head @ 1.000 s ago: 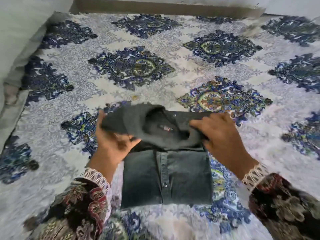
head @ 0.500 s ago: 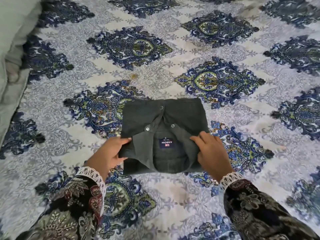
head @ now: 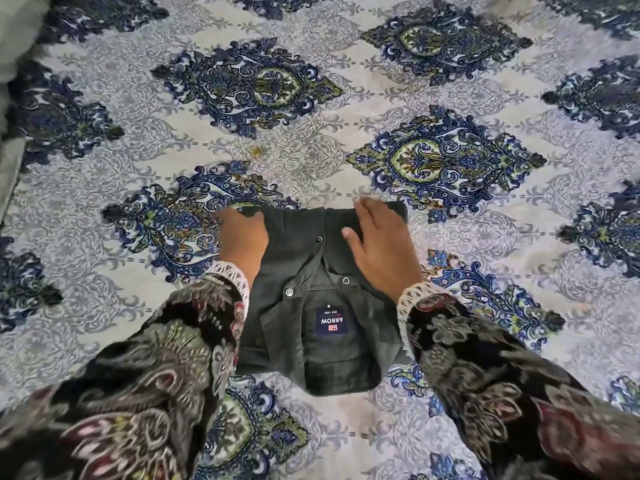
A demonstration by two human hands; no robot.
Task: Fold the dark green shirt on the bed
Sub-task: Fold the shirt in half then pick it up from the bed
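Observation:
The dark green shirt (head: 311,323) lies folded into a compact rectangle on the bed, collar toward me, with a blue brand label showing inside the neck and its snap buttons visible. My left hand (head: 242,240) rests flat on the shirt's far left corner. My right hand (head: 377,247) lies flat on the far right part, fingers spread and straight, reaching the far edge. Both of my patterned sleeves cover the shirt's side edges.
The bed is covered by a white and grey bedsheet (head: 346,116) with blue and green medallions, spreading all around the shirt. A pale grey pillow or cushion (head: 14,36) shows at the upper left edge.
The upper half was folded over toward me. Both hands then moved from the collar end to the far edge of the shirt and now lie flat on it.

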